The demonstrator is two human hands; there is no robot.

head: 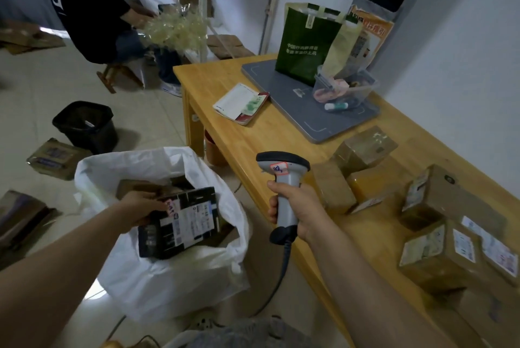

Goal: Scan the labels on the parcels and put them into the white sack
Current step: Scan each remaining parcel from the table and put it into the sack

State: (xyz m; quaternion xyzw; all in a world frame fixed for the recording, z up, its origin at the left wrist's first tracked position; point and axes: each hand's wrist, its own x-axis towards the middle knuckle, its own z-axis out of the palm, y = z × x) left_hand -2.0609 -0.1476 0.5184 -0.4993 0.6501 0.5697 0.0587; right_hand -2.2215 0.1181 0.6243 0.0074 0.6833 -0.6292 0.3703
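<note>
The left hand (140, 207) holds a black cardboard box with a white label (180, 224) by its top corner, with the fingers curled over the edge. Under and around that hand is the open white plastic sack (168, 285), and the box is in its mouth. The right hand (298, 209) grips the handle of a grey barcode scanner (281, 170), with its head pointing up. Just to the right of that hand, brown taped cardboard parcels (363, 150) lie on the yellow wooden table (253, 136).
</note>
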